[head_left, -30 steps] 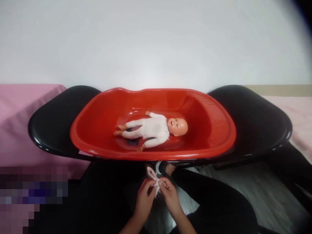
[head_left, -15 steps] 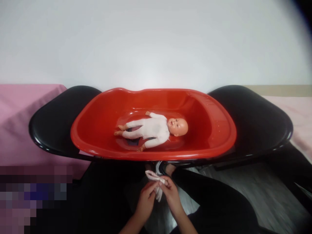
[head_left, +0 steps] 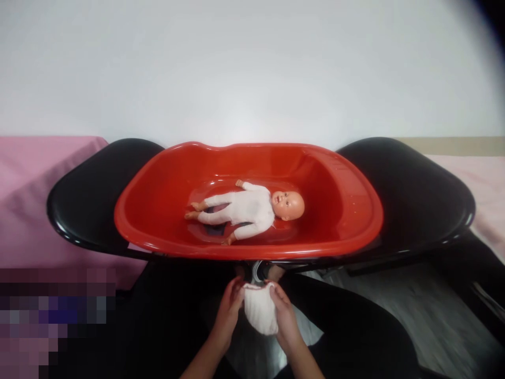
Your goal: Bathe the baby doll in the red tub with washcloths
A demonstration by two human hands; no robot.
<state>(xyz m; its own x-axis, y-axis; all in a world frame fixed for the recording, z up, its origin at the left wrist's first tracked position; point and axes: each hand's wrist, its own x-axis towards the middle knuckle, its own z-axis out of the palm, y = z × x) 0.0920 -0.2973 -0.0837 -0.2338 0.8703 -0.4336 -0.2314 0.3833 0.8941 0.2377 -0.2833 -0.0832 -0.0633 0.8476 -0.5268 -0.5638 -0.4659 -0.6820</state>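
Between my two hands hangs a small white knit cap [head_left: 260, 310], its straight edge at the top and its rounded part downward. My left hand [head_left: 230, 305] pinches the left end of that edge, and my right hand [head_left: 284, 310] grips the right end. Both hands are in front of the red baby bathtub [head_left: 248, 252], below its near rim. A bald baby doll [head_left: 248, 206] in white lies on its back in the tub, head to the right and feet to the left. Neither hand touches the doll.
Black glossy surfaces [head_left: 422, 195] extend at either side of the tub. Pink cloth [head_left: 23, 210] covers the left side, and paler pink cloth [head_left: 485, 195] lies at far right. A dark flat piece [head_left: 215, 229] shows beside the doll's legs. Behind stands a white wall [head_left: 244, 68].
My hands have moved apart, and the cap, bunched and folded before, is now spread between them. The doll and tub have stayed put.
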